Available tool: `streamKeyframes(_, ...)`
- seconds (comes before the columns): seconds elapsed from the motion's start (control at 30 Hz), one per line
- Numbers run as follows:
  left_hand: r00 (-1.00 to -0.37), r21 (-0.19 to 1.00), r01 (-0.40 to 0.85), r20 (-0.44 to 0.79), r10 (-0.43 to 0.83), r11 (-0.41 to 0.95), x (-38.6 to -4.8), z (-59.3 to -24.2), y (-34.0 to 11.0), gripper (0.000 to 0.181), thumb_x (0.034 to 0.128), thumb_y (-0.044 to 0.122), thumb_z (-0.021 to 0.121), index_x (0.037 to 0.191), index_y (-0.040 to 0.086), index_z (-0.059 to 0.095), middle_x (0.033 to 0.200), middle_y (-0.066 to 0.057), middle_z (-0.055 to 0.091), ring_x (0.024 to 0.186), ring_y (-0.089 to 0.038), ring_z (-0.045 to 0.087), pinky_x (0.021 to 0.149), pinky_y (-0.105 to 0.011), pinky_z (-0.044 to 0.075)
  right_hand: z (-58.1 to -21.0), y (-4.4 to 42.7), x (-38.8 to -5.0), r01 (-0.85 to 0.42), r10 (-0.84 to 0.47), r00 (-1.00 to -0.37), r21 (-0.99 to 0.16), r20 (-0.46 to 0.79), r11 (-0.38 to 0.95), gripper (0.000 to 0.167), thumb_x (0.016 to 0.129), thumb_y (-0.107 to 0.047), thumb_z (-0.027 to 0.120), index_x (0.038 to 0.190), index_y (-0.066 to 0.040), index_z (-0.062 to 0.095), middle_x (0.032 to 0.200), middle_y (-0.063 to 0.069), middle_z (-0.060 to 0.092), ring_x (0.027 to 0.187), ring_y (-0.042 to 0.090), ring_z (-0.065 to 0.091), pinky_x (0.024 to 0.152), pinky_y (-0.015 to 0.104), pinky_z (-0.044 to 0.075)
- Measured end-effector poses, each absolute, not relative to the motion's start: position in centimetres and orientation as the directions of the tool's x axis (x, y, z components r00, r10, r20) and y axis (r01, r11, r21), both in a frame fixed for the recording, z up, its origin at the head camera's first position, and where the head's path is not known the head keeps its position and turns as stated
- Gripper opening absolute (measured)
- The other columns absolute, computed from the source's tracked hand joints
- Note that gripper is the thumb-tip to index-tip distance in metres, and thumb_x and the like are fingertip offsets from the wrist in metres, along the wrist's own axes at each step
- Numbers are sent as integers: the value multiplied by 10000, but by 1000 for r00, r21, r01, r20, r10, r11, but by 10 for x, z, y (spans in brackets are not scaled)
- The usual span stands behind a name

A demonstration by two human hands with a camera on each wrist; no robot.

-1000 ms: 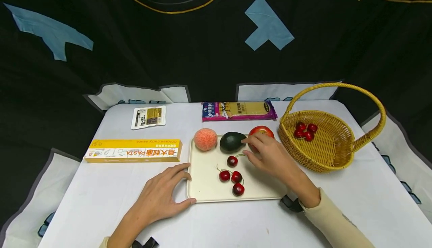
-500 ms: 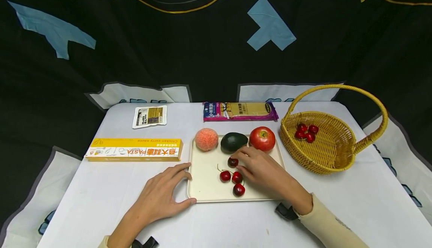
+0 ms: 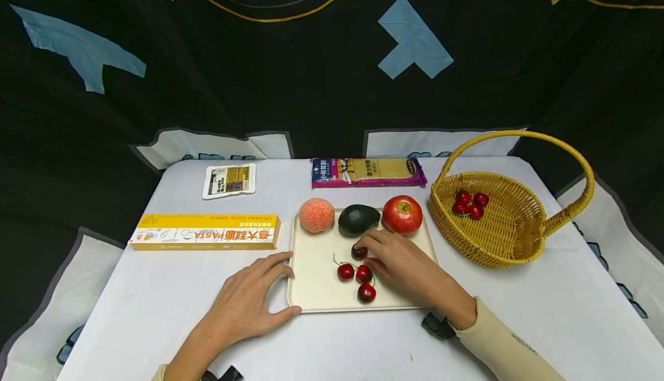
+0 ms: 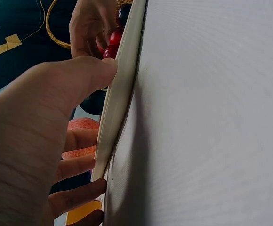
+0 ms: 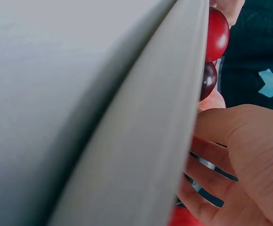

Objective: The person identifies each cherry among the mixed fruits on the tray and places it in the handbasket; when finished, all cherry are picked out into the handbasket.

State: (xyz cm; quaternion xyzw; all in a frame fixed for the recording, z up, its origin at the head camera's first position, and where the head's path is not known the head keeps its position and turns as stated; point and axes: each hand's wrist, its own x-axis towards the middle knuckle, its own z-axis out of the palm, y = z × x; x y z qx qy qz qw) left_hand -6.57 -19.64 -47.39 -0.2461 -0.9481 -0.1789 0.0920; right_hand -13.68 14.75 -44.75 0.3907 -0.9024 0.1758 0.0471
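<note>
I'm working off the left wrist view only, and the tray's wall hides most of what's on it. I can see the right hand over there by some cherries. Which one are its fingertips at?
Observer: The right hand has its fingertips at the cherry nearest the dark green avocado; I can't tell whether they grip it.
Operator: Understood. I only catch a little of the basket. What's inside it?
Observer: Four cherries, bunched toward its far left side as the head view shows it.
</note>
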Motion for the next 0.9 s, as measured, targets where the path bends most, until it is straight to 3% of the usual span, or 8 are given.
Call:
streamKeyframes(0.2, -866, 295, 493, 255, 430, 818, -65, -474, -197, 570, 760, 641, 881, 1181, 306, 693, 1566, 52, 574, 1319, -220, 647, 899, -479, 588, -448, 148, -137, -695, -678, -709, -352, 194, 626, 290, 930, -72, 836, 1165, -172, 700, 1120, -49, 689, 934, 94, 668, 854, 307, 586)
streamKeyframes(0.33, -868, 296, 489, 254, 426, 820, -65, -474, -196, 566, 761, 643, 878, 1181, 312, 691, 1567, 57, 573, 1321, -217, 645, 893, -480, 587, -448, 149, -136, -659, -657, -738, -374, 155, 652, 303, 955, -109, 806, 1225, -195, 698, 1169, -61, 645, 892, 62, 614, 793, 262, 563)
streamKeyframes(0.67, -873, 304, 481, 249, 418, 822, -64, -474, -196, 564, 762, 643, 879, 1184, 317, 693, 1568, 74, 569, 1325, -205, 639, 894, -488, 585, -433, 150, -134, -653, -639, -745, -408, 191, 638, 245, 956, -143, 815, 1189, -183, 750, 1189, -52, 642, 945, 101, 660, 836, 272, 594)
streamKeyframes(0.9, -871, 302, 484, 261, 417, 821, -64, -473, -196, 559, 764, 641, 878, 1180, 316, 696, 1564, 69, 575, 1324, -200, 638, 893, -487, 584, -420, 159, -137, -668, -609, -742, -374, 281, 643, 326, 897, -129, 883, 1189, -187, 751, 1200, -26, 670, 1026, 158, 713, 891, 358, 628)
